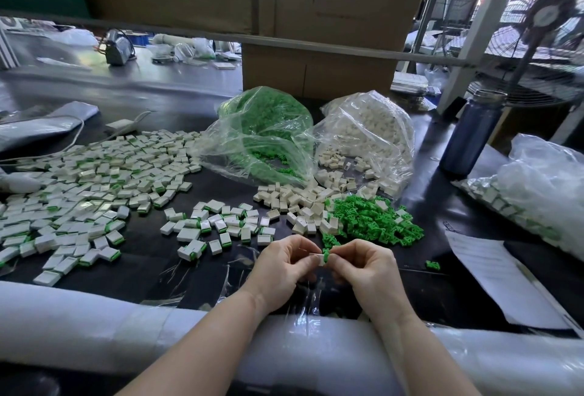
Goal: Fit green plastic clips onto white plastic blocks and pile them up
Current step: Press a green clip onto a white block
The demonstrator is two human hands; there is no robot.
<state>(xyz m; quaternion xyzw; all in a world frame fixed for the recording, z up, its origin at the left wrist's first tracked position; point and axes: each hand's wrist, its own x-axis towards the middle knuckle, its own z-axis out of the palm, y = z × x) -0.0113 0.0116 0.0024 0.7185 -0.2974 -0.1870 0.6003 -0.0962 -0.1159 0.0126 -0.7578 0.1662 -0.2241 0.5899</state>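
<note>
Near the front edge of the dark table my left hand (284, 264) pinches a white block (318, 259) between thumb and fingers. My right hand (363, 266) pinches a green clip (326, 255) against the block's right end. Just behind my hands lie a heap of loose green clips (373, 218) and a heap of bare white blocks (294, 203). Fitted blocks with green edges form a small pile (218, 225) and a wide spread (79, 187) to the left.
Two open clear bags stand behind the heaps, one of green clips (262, 133), one of white blocks (369, 133). A blue bottle (471, 133), a bag of parts (531, 193) and a paper sheet (496, 272) are at right. White foam padding (94, 326) lines the front edge.
</note>
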